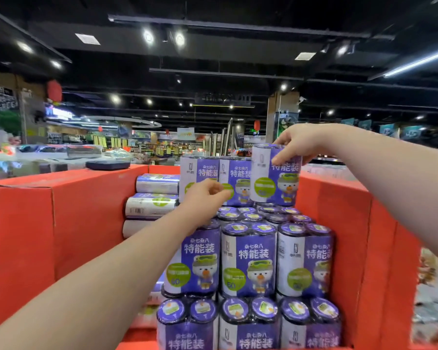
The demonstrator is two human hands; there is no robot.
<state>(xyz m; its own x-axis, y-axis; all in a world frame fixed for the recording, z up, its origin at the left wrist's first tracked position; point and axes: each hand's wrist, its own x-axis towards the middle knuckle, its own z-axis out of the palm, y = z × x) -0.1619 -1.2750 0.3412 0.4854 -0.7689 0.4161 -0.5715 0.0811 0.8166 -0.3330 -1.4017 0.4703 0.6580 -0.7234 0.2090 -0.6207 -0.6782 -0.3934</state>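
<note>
Purple and white wrapped roll packs with a cartoon bear print are stacked in tiers inside a red cardboard display bin (86, 208). My right hand (296, 144) grips the top of the rightmost pack (274, 183) on the upper tier, which sits a little higher than its two neighbours (234, 180). My left hand (205, 198) reaches forward with its fingers curled in front of the leftmost upper pack (197, 173); whether it touches that pack I cannot tell. A middle row (248, 258) and a lower row (250, 327) stand in front.
Several packs lie on their sides at the left inside the bin (157, 184). A dark flat object (108, 164) rests on the bin's far left wall. Store shelves and other displays stretch behind under a dark ceiling.
</note>
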